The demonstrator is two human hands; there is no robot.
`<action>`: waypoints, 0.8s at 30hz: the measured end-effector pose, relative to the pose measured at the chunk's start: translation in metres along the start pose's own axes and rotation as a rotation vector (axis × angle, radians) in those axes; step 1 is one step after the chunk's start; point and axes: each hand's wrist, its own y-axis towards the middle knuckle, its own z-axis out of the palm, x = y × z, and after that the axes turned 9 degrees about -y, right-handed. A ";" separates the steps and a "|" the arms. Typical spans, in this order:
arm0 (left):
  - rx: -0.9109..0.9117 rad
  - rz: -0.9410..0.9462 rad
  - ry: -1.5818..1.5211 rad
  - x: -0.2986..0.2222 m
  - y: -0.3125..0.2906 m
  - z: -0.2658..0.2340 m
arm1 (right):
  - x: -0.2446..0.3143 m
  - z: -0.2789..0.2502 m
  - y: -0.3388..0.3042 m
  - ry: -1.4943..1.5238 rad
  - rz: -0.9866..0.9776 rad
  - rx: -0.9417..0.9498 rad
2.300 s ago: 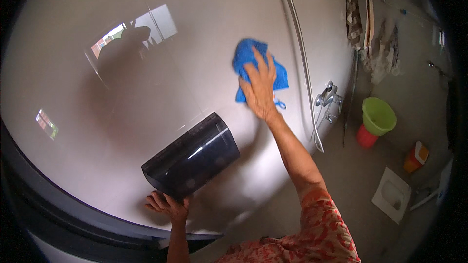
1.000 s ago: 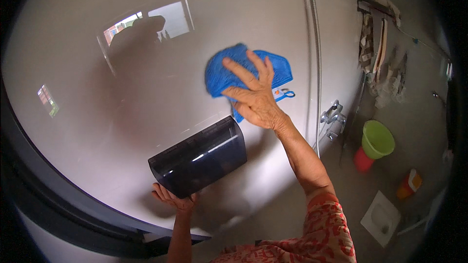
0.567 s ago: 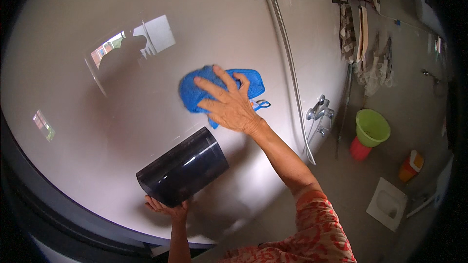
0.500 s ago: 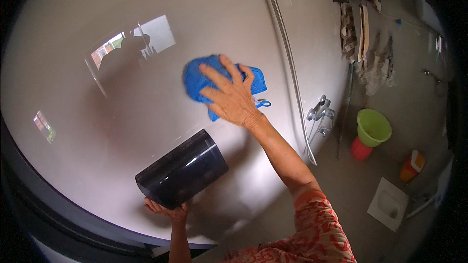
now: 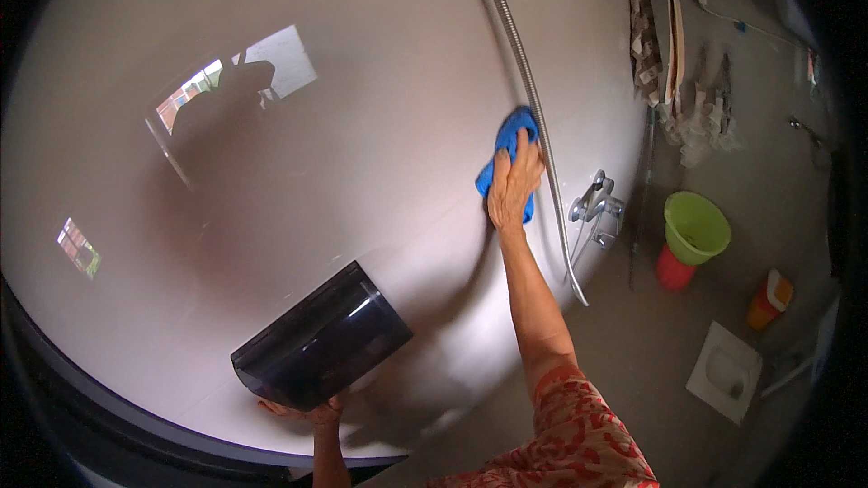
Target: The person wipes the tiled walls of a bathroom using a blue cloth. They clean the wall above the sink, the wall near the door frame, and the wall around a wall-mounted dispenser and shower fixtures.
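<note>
While pressed flat to the wall (image 5: pixel 362 154) beside the shower hose (image 5: pixel 529 99), blue cloth (image 5: pixel 508 140) looks soft, light; right hand (image 5: pixel 514 188) fingers spread over it. Left hand (image 5: pixel 307 414) grips dark container (image 5: pixel 321 343) underneath.

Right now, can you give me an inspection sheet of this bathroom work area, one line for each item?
Surface: glossy grey wall, with window reflections in it.
Job's things: blue cloth pressed flat against the wall; dark translucent dispenser mounted lower on the wall.
Clutter: green bucket on a red one, orange bottle on the floor.
Hands: right hand spread over the cloth; left hand under the dispenser's lower edge.
Cables: metal shower hose hangs just right of the cloth.
Surroundings: tap, rags on a rack, floor toilet.
</note>
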 end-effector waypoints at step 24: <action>-0.122 0.083 -0.187 -0.009 0.017 0.002 | 0.157 -0.057 -0.049 0.217 -0.544 0.408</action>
